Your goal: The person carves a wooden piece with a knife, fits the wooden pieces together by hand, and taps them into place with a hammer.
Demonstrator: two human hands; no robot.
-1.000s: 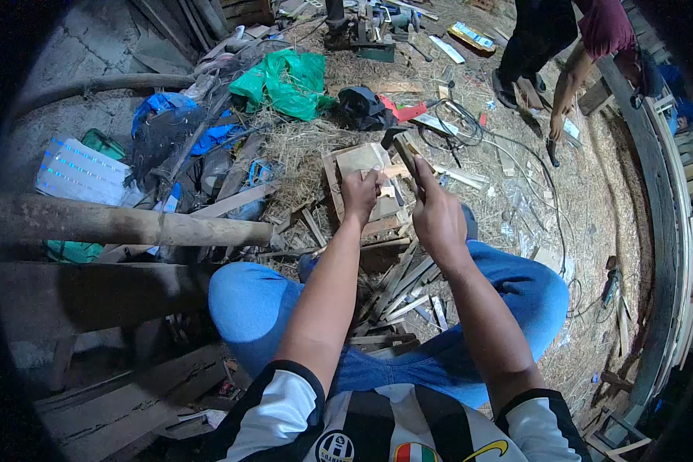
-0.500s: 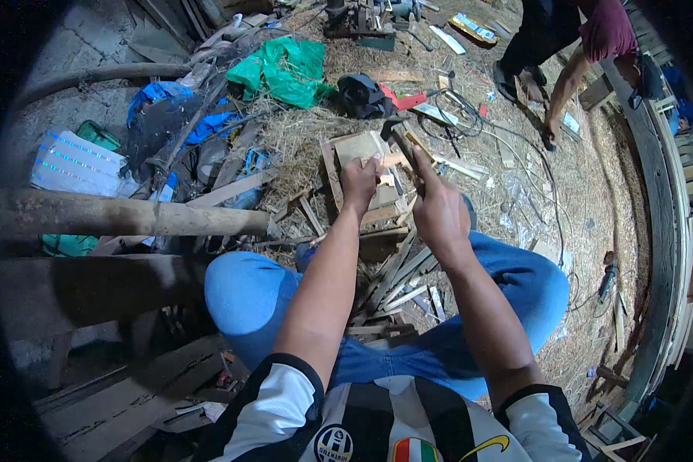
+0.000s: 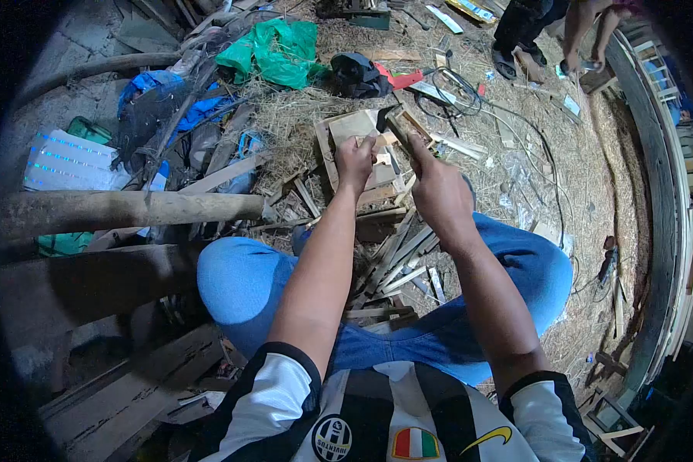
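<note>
My right hand [image 3: 443, 194] is wrapped round the handle of a hammer [image 3: 396, 123], forefinger laid along it. The dark hammer head is tilted over the far right part of a small wooden frame [image 3: 324, 154] with a flat panel inside it. Over the middle of that frame, my left hand [image 3: 355, 164] is closed in a pinch. What its fingers hold is too small to make out. A pale wood piece lies just right of the left fingertips, partly hidden by the hands.
Wood offcuts [image 3: 400, 266] lie between my knees. A green plastic bag [image 3: 273, 52], a black cap-like item [image 3: 358, 75] and a cable [image 3: 543, 142] lie beyond. A log [image 3: 131, 214] juts in from the left. Another person's hands [image 3: 585, 61] are at the upper right, beside a long plank [image 3: 658, 138].
The hammer head has dipped slightly left and down, nearer my left hand. The other person's hands have moved up, now close together by the wood block. My view has shifted a little.
</note>
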